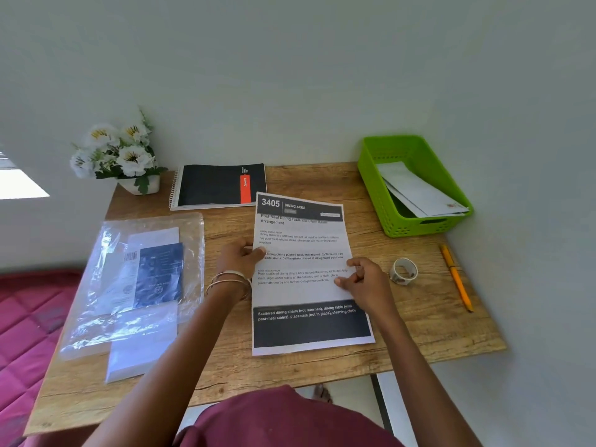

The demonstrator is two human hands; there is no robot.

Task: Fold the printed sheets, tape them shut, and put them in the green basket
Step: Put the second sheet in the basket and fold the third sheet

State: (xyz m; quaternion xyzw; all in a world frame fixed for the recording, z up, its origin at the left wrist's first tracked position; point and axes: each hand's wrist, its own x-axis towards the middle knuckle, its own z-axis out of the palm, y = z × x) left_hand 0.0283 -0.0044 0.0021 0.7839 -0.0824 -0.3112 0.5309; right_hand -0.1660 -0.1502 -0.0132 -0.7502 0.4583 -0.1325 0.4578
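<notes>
A printed sheet [303, 233] headed "3405 Dining Area" lies unfolded on the wooden table [225, 366], a dark band across its near end. My left hand [240, 258] pinches the sheet's left edge, thumb on top. My right hand [362, 282] pinches its right edge at about mid height. The green basket [396, 221] stands at the back right and holds folded white papers [419, 191]. A roll of clear tape [403, 271] sits on the table just right of my right hand.
A yellow pen [456, 277] lies near the table's right edge by the wall. A black spiral notebook [222, 185] and a pot of white flowers [119, 153] stand at the back. A clear plastic sleeve with papers [135, 285] covers the left side.
</notes>
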